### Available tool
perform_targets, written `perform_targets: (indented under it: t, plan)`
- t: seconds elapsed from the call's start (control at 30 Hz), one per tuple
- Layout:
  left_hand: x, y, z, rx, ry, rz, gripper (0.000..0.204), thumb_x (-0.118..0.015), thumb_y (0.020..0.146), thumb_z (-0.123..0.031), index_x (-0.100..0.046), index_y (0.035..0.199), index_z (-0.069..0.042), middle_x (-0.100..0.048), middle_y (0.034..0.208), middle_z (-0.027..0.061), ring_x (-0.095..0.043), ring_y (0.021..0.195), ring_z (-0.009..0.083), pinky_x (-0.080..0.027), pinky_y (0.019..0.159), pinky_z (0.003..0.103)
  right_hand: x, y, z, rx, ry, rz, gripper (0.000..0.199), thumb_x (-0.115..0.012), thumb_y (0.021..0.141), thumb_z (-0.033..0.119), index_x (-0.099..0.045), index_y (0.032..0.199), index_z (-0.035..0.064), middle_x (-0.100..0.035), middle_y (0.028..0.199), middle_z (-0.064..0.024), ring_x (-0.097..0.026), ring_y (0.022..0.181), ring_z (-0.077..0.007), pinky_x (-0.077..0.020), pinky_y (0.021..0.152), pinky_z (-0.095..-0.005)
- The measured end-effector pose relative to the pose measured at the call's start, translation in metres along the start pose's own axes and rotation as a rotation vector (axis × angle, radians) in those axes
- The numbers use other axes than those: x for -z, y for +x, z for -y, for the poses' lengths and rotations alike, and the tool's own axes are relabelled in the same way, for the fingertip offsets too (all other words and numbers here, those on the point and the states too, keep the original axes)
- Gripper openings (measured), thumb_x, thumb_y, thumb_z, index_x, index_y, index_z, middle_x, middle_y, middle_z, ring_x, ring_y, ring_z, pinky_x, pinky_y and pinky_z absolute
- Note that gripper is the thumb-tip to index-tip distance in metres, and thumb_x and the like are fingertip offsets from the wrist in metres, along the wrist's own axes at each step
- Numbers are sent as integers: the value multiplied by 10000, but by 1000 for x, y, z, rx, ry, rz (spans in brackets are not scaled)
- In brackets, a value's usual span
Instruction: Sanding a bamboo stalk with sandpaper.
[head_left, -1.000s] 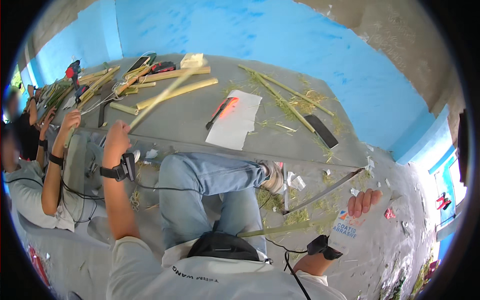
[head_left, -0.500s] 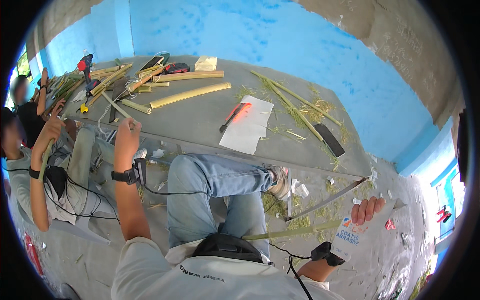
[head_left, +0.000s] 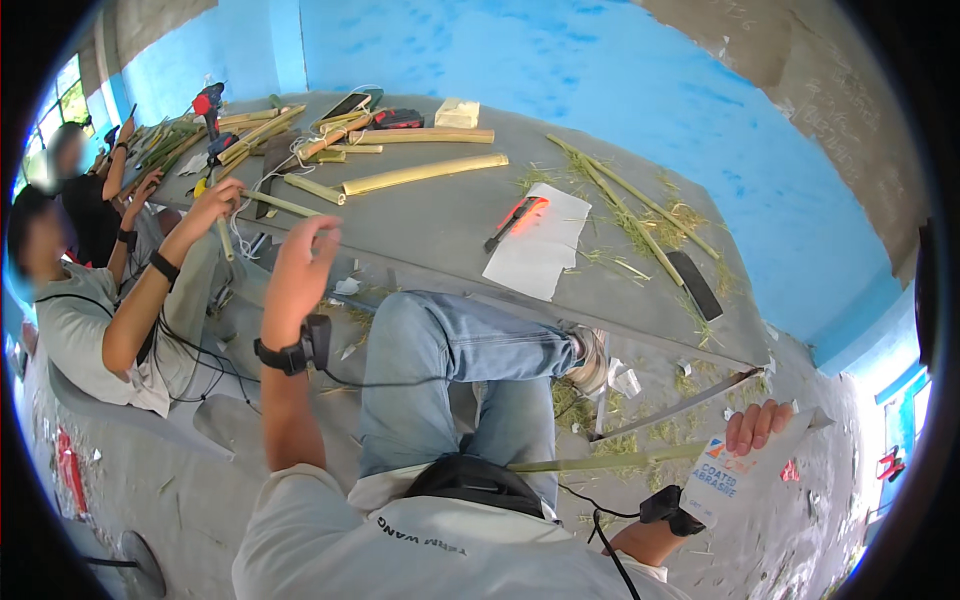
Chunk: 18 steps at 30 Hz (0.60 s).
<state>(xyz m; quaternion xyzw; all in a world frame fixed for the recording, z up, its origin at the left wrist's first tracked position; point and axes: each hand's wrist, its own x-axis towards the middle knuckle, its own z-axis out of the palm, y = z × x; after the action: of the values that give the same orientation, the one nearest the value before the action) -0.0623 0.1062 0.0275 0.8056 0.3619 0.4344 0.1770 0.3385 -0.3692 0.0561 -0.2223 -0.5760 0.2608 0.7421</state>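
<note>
My left hand (head_left: 303, 262) is raised near the table's left front edge. Its fingers look loosely apart, and a thin bamboo strip (head_left: 290, 205) on the table ends just behind them. Low on the right, my right hand (head_left: 757, 428) grips a sheet of white-backed sandpaper (head_left: 722, 470), fingertips over its upper edge. Another bamboo strip (head_left: 610, 460) runs level from my lap to the sandpaper, where its far end is hidden. Whether the sheet is folded round that strip, I cannot tell.
On the grey table (head_left: 430, 225) lie bamboo pieces (head_left: 425, 174), a utility knife (head_left: 513, 225) on a pale sheet, a black phone (head_left: 695, 285) and shavings. A red-black drill (head_left: 209, 115) stands at the back left. A seated person's hand (head_left: 215, 205) holds a bamboo piece beside my left.
My left hand has come off the bamboo strip it pinched, its fingers loosening. The neighbour's hand has risen toward the table. My right hand keeps the sandpaper; the whole view has shifted.
</note>
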Motion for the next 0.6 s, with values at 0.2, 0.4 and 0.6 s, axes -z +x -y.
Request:
perform_targets:
  t: [0.2, 0.4, 0.6]
  plan:
    - [-10, -25, -104, -42, -687, -64, 247, -549, 1091, -214, -664, 1194, -21, -694, 1056, 62, -630, 827, 88, -474, 676, 231, -8, 16, -6, 13, 14, 20, 207, -534, 1087, 263, -515, 1062, 58, -549, 817, -75, -600, 661, -224, -510, 602, -400]
    - [-42, -8, -162, -53, -1146, -41, 241, -542, 1083, -235, -636, 1156, -26, -601, 899, 27, -567, 683, 110, -401, 575, 247, -23, 25, -12, 33, 37, 7, 236, -496, 1105, 279, -509, 1025, 57, -535, 787, -72, -580, 634, -215, -492, 570, -376]
    - [-58, 5, -197, -88, -1500, -37, 236, -515, 1078, -234, -621, 1150, -35, -573, 829, 11, -524, 607, 111, -366, 517, 262, -24, 25, -11, 14, 45, -7, 274, -431, 1125, 296, -510, 1003, 64, -533, 778, -71, -577, 621, -208, -494, 568, -372]
